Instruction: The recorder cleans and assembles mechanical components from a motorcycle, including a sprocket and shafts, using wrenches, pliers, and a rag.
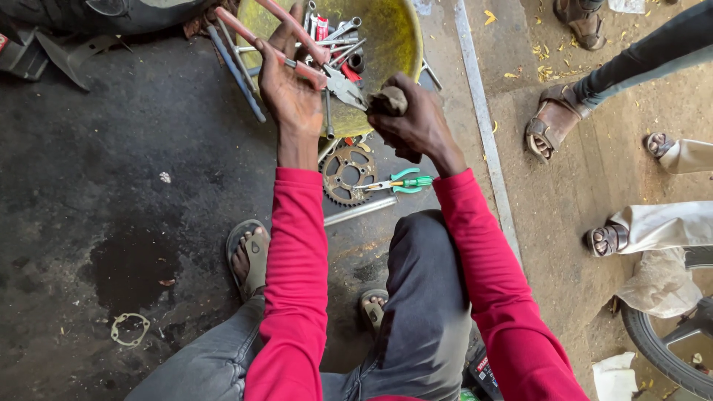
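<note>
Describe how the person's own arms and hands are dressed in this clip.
Both arms are covered by long, bright pink-red sleeves of smooth fabric that end at the wrists. The left hand and right hand are bare: no gloves, and no watch or rings that can be seen. The sleeves are plain, with no visible markings or prints.

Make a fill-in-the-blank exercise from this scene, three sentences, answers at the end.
1. The left hand grips pliers with ____ handles.
2. The right hand closes on a small brown part, held over the ____ basin of tools.
3. On the ground between the arms, a toothed ____ lies beside green-handled pliers.

Missing words: red; yellow; sprocket
</note>
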